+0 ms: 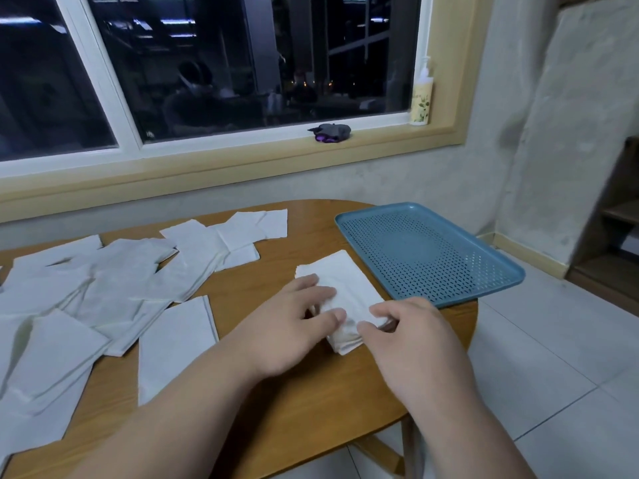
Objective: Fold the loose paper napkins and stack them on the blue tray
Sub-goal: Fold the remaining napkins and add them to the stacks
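Note:
A white paper napkin [345,278] lies partly folded on the wooden table [297,402], just left of the blue perforated tray [428,250]. My left hand [294,326] rests flat on the napkin's left side, fingers fairly straight. My right hand [415,333] pinches the napkin's near right edge between thumb and fingers. Several loose napkins [114,281] lie spread over the left half of the table, some overlapping. The tray holds nothing and its right part overhangs the table's edge.
A windowsill behind the table carries a dark bundled cloth [330,132] and a pump bottle [422,98]. The table's rounded right edge drops to a tiled floor [553,375]. A wooden shelf [619,216] stands at the far right.

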Demonstrator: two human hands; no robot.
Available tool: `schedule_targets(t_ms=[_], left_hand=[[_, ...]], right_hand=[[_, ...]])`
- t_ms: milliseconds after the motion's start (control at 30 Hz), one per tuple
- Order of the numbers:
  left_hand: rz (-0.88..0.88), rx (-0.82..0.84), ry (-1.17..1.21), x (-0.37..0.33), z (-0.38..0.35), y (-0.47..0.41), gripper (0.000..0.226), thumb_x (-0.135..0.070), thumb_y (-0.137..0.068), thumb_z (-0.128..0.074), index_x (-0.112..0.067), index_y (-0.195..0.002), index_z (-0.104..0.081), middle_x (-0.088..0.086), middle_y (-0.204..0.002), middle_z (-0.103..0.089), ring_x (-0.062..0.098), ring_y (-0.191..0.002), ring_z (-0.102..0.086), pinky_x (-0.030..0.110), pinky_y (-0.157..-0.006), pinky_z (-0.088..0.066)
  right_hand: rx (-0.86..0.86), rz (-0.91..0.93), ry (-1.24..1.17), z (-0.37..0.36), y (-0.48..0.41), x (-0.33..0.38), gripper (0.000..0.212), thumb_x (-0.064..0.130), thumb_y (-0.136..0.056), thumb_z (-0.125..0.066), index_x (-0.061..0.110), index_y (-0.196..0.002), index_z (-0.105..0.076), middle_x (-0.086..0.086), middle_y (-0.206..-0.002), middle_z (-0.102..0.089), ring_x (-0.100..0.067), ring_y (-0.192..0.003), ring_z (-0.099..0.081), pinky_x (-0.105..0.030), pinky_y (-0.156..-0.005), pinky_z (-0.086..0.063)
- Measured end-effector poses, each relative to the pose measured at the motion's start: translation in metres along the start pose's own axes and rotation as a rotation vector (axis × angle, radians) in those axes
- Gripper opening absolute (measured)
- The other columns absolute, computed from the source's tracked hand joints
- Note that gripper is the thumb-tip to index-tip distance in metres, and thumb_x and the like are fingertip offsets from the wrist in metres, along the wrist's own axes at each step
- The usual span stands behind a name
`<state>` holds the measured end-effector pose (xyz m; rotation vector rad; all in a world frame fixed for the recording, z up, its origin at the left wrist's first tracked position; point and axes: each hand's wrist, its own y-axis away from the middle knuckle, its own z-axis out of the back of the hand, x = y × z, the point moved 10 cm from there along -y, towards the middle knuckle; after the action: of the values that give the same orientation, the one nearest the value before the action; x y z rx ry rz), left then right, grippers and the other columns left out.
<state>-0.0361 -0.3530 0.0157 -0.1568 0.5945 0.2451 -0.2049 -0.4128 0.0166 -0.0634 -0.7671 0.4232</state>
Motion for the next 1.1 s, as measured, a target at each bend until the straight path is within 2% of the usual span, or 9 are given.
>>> schedule_targets(t_ms=[67,233,367,500,633,700,833,967,1100], left_hand=[[0.015,0.019,-0.045,0.000,-0.005,-0.011,0.058,-0.052,-0.092,-0.056,-0.038,-0.146,-0.042,-0.020,-0.160,-0.019,0.001,-0.143,-0.024,0.017,-0.105,-0.019],[0.030,0.050,0.008,0.002,-0.007,-0.036,0.058,-0.040,-0.091,-0.062,-0.036,-0.146,-0.044,-0.018,-0.160,-0.021,0.001,-0.144,-0.022,0.016,-0.106,-0.015],[0.060,0.061,-0.002,0.004,-0.007,-0.043,0.060,-0.042,-0.090,-0.061,-0.036,-0.147,-0.042,-0.016,-0.161,-0.019,0.003,-0.146,-0.020,0.018,-0.109,-0.015],[0.050,-0.015,-0.031,-0.002,0.002,-0.032,0.058,-0.050,-0.094,-0.055,-0.036,-0.148,-0.040,-0.012,-0.163,-0.017,0.007,-0.148,-0.018,0.026,-0.116,-0.016],[0.066,-0.119,-0.049,0.002,0.028,0.010,0.053,-0.057,-0.093,-0.051,-0.044,-0.144,-0.042,-0.021,-0.160,-0.019,0.008,-0.145,-0.026,0.033,-0.116,-0.029],[0.091,-0.154,-0.057,0.012,0.041,0.041,0.049,-0.056,-0.092,-0.053,-0.046,-0.139,-0.046,-0.025,-0.157,-0.022,0.006,-0.142,-0.028,0.034,-0.114,-0.034],[0.136,-0.208,-0.116,0.039,0.059,0.104,0.042,-0.056,-0.091,-0.053,-0.047,-0.132,-0.051,-0.032,-0.149,-0.025,-0.005,-0.137,-0.026,0.017,-0.100,-0.029],[0.176,-0.268,-0.122,0.070,0.069,0.156,0.046,-0.061,-0.085,-0.051,-0.045,-0.127,-0.056,-0.033,-0.144,-0.032,-0.011,-0.135,-0.026,0.024,-0.110,-0.034],[0.202,-0.326,-0.133,0.092,0.083,0.199,0.065,-0.073,-0.072,-0.035,-0.045,-0.127,-0.058,-0.038,-0.139,-0.033,-0.014,-0.133,-0.025,0.023,-0.112,-0.031]], right_hand=[[-0.008,0.001,0.024,-0.002,-0.002,0.001,0.034,0.051,-0.090,-0.061,0.037,-0.122,-0.064,0.020,-0.119,-0.047,-0.004,-0.085,-0.052,-0.027,-0.071,-0.050],[-0.038,-0.003,0.056,-0.004,-0.008,0.002,0.032,0.046,-0.095,-0.056,0.039,-0.126,-0.061,0.019,-0.126,-0.047,-0.006,-0.083,-0.054,-0.029,-0.069,-0.052],[-0.108,-0.002,-0.026,0.001,-0.008,0.001,0.030,0.037,-0.095,-0.058,0.037,-0.125,-0.063,0.019,-0.118,-0.042,-0.005,-0.081,-0.056,-0.030,-0.069,-0.054],[-0.194,0.005,-0.102,0.011,-0.002,0.006,0.029,0.027,-0.092,-0.061,0.035,-0.119,-0.067,0.017,-0.117,-0.040,-0.009,-0.082,-0.057,-0.035,-0.073,-0.054],[-0.224,0.109,-0.145,0.015,0.009,0.032,0.024,0.023,-0.090,-0.059,0.034,-0.109,-0.068,0.018,-0.115,-0.045,-0.013,-0.084,-0.060,-0.035,-0.076,-0.053],[-0.177,0.168,-0.139,0.006,0.016,0.050,0.022,0.024,-0.091,-0.058,0.034,-0.108,-0.068,0.018,-0.114,-0.049,-0.012,-0.091,-0.060,-0.035,-0.080,-0.053],[0.026,0.289,-0.081,-0.033,0.038,0.091,0.024,0.031,-0.096,-0.052,0.036,-0.115,-0.065,0.021,-0.117,-0.051,-0.005,-0.105,-0.055,-0.028,-0.090,-0.051],[0.187,0.416,-0.028,-0.076,0.063,0.129,0.030,0.036,-0.097,-0.050,0.035,-0.124,-0.062,0.022,-0.121,-0.052,-0.002,-0.113,-0.045,-0.024,-0.098,-0.045],[0.273,0.499,0.041,-0.112,0.084,0.155,0.034,0.039,-0.096,-0.049,0.033,-0.127,-0.063,0.022,-0.125,-0.053,-0.004,-0.116,-0.039,-0.025,-0.103,-0.038]])
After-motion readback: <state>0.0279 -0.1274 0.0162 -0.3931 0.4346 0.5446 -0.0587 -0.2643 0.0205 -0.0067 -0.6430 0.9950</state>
